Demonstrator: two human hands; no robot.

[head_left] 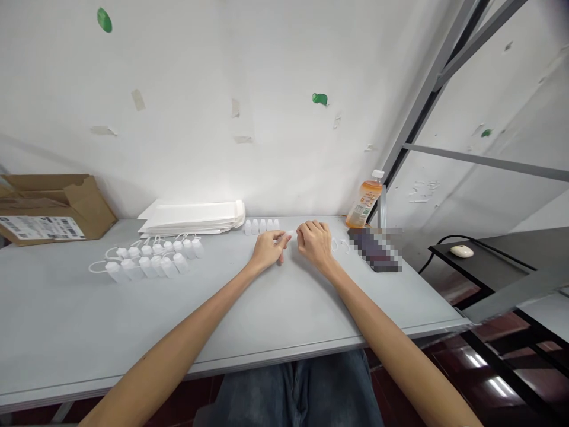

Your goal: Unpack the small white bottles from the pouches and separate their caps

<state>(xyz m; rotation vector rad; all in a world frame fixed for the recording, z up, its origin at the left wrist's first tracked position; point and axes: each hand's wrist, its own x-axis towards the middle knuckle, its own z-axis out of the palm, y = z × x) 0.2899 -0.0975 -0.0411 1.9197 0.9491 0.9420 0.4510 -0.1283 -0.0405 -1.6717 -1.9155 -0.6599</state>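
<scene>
My left hand (267,248) is closed around a small white plastic bottle (291,233), held tilted just above the table. My right hand (315,242) is at the far end of that bottle with its fingers curled in; what they pinch is hidden. Behind my left hand stands a row of several similar small bottles (262,227) without loops. To the left, more white bottles with loop straps (146,265) stand in rows. A few white loop straps (342,245) lie just right of my right hand.
A stack of white sheets or envelopes (191,216) lies against the wall, beside an open cardboard box (57,207) at far left. On the right are an orange drink bottle (365,201) and a dark, blurred-out flat object (376,250). A metal frame (400,142) rises beyond the table's right end.
</scene>
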